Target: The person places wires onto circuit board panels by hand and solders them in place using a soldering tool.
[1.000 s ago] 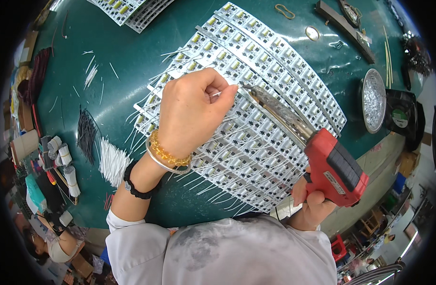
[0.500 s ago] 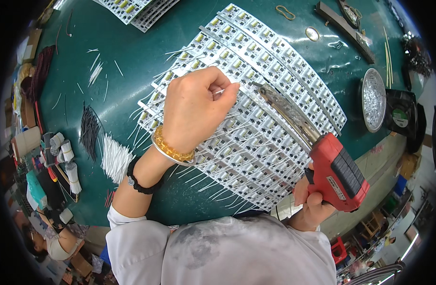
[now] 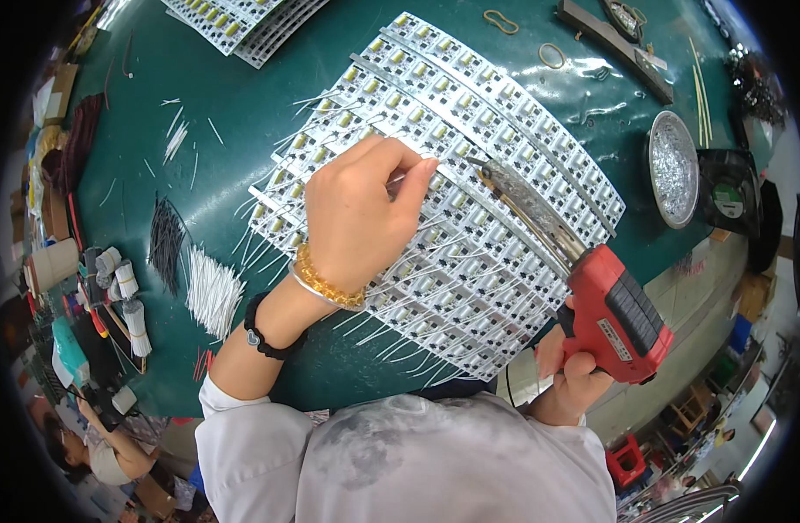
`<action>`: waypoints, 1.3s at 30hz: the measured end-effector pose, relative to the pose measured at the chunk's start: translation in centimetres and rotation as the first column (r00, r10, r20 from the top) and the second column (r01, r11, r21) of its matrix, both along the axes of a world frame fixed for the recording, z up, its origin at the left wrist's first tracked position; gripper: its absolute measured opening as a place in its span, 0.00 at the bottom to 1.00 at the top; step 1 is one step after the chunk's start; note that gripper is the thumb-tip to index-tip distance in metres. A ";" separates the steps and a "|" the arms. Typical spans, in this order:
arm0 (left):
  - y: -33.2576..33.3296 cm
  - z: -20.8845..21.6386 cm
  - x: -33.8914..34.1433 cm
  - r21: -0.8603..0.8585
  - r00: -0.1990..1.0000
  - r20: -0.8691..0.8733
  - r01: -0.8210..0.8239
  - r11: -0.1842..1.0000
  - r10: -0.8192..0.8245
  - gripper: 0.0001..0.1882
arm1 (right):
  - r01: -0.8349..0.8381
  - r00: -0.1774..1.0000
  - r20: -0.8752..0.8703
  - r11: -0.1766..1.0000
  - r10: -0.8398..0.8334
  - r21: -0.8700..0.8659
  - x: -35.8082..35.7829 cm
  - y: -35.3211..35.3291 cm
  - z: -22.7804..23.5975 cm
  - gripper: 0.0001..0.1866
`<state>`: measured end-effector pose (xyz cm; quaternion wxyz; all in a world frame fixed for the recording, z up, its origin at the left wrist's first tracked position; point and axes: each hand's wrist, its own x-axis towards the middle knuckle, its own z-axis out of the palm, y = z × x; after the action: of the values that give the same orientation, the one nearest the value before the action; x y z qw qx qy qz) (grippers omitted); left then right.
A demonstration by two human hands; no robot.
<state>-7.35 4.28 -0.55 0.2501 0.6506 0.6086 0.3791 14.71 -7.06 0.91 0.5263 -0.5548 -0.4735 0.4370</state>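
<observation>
A large panel of white circuit boards [image 3: 505, 113] with rows of yellow and black parts lies on the green table. White wires stand out from its near and left portions. Over its middle, my left hand [image 3: 362, 205] is closed in a pinch on a thin white wire [image 3: 400, 177], mostly hidden by the fingers. My right hand [image 3: 574, 375] grips the handle of a red and black soldering gun [image 3: 618, 314], whose long barrel slants across the panel. Its fine tip rests at or just above the boards, close to my left fingertips; contact is hard to tell.
Left of the panel lie piles of white wires [image 3: 213, 292] and black wires [image 3: 166, 244]. A round metal dish [image 3: 674, 170] stands at the right beside a black fan-like device [image 3: 728, 192]. More board panels [image 3: 217, 19] lie at the far left. Another person [image 3: 112, 453] sits at lower left.
Both hands, with the wire and the soldering gun, have shifted slightly right and nearer over the panel. The whole view has slid a little, so the table things appear further left and up.
</observation>
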 end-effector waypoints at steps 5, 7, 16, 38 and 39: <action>0.0 -0.3 0.3 -0.033 0.998 -0.061 -0.004 0.999 0.002 0.06 | -0.033 0.997 0.065 0.999 0.034 -0.006 -0.1 0.4 -0.2 0.37; -0.1 -0.2 0.3 -0.030 0.998 -0.056 -0.009 1.000 0.008 0.06 | -0.037 0.997 0.063 0.997 0.041 -0.063 0.1 0.3 -0.2 0.36; 0.0 -0.5 -0.2 0.012 0.999 -0.040 0.018 1.000 -0.018 0.04 | -0.044 0.992 0.119 0.998 0.039 0.038 0.3 0.2 -1.0 0.34; -0.1 -0.2 0.2 -0.041 0.996 -0.085 -0.018 0.999 0.015 0.06 | -0.051 0.998 0.046 0.999 0.051 -0.002 0.3 -0.2 -1.0 0.38; -0.1 -0.2 0.2 -0.042 0.996 -0.084 -0.019 0.999 0.016 0.06 | -0.047 0.999 0.023 0.999 0.047 -0.010 0.3 -0.1 -1.0 0.37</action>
<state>-7.16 4.18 -0.76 0.2348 0.6551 0.6321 0.3409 14.97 -7.20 -0.05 0.5077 -0.5510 -0.4906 0.4449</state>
